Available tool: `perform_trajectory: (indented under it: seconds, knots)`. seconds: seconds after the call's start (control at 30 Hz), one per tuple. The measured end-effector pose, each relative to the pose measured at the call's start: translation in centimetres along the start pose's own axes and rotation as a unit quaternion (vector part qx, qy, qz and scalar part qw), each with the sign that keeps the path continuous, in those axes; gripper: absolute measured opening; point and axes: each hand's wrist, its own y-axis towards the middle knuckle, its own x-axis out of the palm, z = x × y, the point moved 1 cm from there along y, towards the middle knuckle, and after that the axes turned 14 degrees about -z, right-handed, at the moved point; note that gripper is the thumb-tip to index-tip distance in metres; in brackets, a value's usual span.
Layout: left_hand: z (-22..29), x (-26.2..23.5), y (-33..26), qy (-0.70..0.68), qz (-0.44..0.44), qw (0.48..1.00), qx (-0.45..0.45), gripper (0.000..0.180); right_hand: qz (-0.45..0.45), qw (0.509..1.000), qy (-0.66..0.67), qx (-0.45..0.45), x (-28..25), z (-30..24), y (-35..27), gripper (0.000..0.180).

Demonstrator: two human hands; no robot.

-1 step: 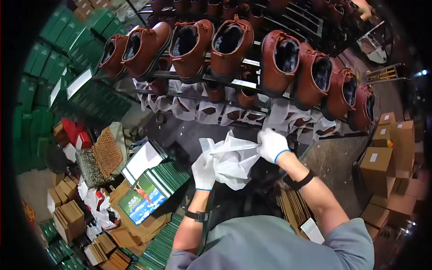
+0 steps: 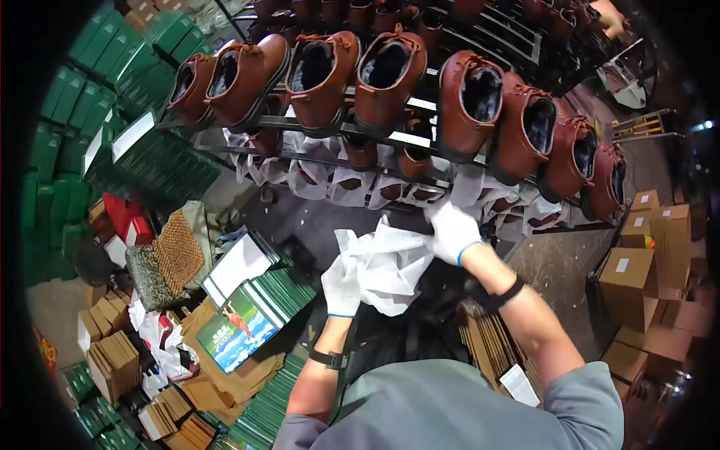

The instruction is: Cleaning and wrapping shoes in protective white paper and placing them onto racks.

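A crumpled sheet of white tissue paper (image 2: 394, 266) hangs in front of my body. My left hand (image 2: 341, 287), in a white knitted glove with a blue cuff, is closed on the paper's left side. At the right edge of the sheet is my right hand (image 2: 454, 234), gloved the same way. Its fingertips are smeared by motion, so whether they grip the paper cannot be made out. Beyond the hands, brown lace-up shoes (image 2: 390, 71) with dark fluffy lining stand on the top bar of a rack (image 2: 300, 127).
Shoes with white paper (image 2: 307, 178) sit on the rack's lower level. Left are stacked green boxes (image 2: 161, 161), a woven cushion (image 2: 178, 251) and a printed green box (image 2: 240, 330). Flat cardboard (image 2: 491, 341) lies beside my right arm. Cartons (image 2: 628, 274) stand at the right.
My right hand has shifted slightly upward and its fingers have blurred. The tissue paper and my left hand have moved very little.
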Motion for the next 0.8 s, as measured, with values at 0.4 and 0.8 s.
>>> perform_trajectory:
  seconds: [0.4,0.8]
  knots:
    - [-4.8,0.6,-0.1,0.023,0.048,0.998,-0.043,0.044,0.151,0.934,0.308,-0.097,-3.7,-0.9,-4.8,0.027]
    - [-0.8,1.5,-1.2,-0.023,-0.022,0.997,0.074,0.024,-0.092,0.949,0.167,-0.249,1.8,-5.0,-10.7,0.024]
